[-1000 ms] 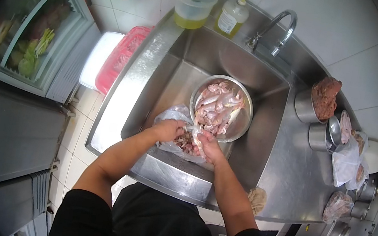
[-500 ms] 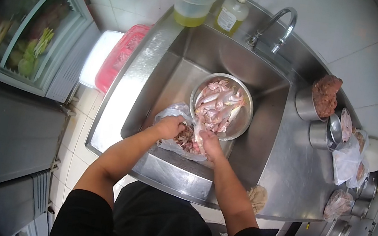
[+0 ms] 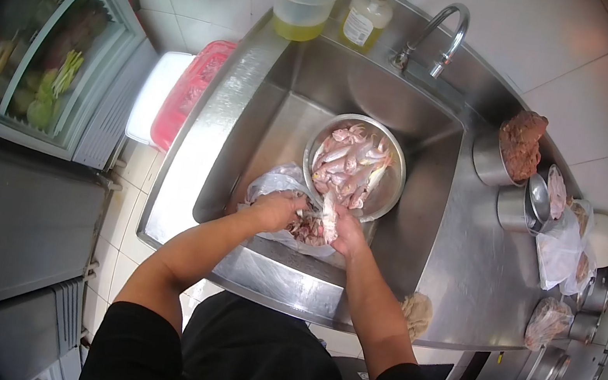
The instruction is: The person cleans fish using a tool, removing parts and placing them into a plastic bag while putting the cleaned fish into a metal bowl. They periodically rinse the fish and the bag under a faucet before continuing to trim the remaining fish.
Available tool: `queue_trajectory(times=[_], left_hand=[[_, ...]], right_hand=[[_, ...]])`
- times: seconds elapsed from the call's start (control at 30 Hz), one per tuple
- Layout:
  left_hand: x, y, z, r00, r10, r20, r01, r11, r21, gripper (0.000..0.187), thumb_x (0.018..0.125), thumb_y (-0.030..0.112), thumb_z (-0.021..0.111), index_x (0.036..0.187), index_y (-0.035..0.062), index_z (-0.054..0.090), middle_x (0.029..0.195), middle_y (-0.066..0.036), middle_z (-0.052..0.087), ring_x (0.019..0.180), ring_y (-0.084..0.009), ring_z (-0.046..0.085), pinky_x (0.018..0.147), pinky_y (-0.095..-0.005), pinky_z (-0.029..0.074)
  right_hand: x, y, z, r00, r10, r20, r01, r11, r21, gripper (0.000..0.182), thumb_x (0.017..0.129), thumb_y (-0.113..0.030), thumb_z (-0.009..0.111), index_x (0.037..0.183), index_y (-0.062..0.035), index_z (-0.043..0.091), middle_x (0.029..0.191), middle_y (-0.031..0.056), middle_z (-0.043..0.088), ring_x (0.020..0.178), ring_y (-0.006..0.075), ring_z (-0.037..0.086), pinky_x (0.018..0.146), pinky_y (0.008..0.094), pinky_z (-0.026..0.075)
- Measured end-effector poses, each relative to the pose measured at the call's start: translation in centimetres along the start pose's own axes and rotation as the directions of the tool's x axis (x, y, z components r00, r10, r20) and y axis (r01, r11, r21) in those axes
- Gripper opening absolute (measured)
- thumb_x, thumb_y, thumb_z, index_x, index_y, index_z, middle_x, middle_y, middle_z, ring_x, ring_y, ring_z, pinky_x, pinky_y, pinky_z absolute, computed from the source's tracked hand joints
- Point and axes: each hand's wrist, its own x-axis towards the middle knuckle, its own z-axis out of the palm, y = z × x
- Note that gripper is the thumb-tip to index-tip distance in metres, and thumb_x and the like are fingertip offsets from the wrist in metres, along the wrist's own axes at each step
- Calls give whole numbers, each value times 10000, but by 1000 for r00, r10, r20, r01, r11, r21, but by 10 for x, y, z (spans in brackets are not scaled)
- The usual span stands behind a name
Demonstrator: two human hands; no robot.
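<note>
My right hand (image 3: 347,233) is closed on a small pale fish (image 3: 329,219), held over the near rim of a round metal bowl (image 3: 398,196). The bowl stands in the sink and holds many small pinkish fish (image 3: 351,162). To the left, my left hand (image 3: 279,211) is over a clear plastic bag (image 3: 274,179), its fingers curled in beside the held fish. Whatever those fingers grip is too small to make out. Inside the bag lie reddish-brown scraps (image 3: 308,230), which look like fish guts.
The steel sink (image 3: 265,133) surrounds the bowl and bag, with a faucet (image 3: 452,43) behind. A plastic tub (image 3: 303,9) and a soap bottle (image 3: 364,22) stand on the back ledge. Metal pots (image 3: 491,159), bagged food (image 3: 547,325) and a cloth (image 3: 416,315) are on the right.
My left hand has shifted slightly down and right, its fingers closer to the fish. In my right hand the fish now shows more of its pale body. The view has shifted slightly.
</note>
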Motion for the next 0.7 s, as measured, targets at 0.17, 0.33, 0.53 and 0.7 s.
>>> queue_trajectory(times=[0.17,0.33,0.53,0.7], left_hand=[[-2,4,1,998,63,22,-64,995,76,256,864,221,634,1110,192,568,1167,-138,569,1115,-362,557,898,-475,473],[-9,6,-6,998,36,-57,-43,993,-114,270,861,231,638,1091,113,559,1088,-171,609,1031,-354,596,851,-475,483],[-15,42,-19,975,-222,31,162,600,-784,354,844,307,726,1019,29,594,691,-31,619,559,-114,588,495,-280,472],[-14,76,-18,985,-172,-8,74,466,-882,321,870,233,706,1078,25,577,748,-51,630,581,-95,580,481,-236,438]], right_hand=[[12,12,-13,998,-55,27,56,997,-55,291,998,-247,471,1169,-33,569,967,104,638,757,218,635,586,376,540],[1,8,3,963,-269,36,266,962,70,329,989,-324,485,1172,-69,586,1038,85,617,867,231,609,764,427,519],[-12,-24,6,971,-117,211,-17,839,544,574,872,-645,528,1055,-106,600,704,45,548,668,212,565,630,373,498],[-20,-34,31,929,-319,189,150,790,595,539,842,-678,545,767,-145,520,603,21,493,583,201,540,558,339,466]])
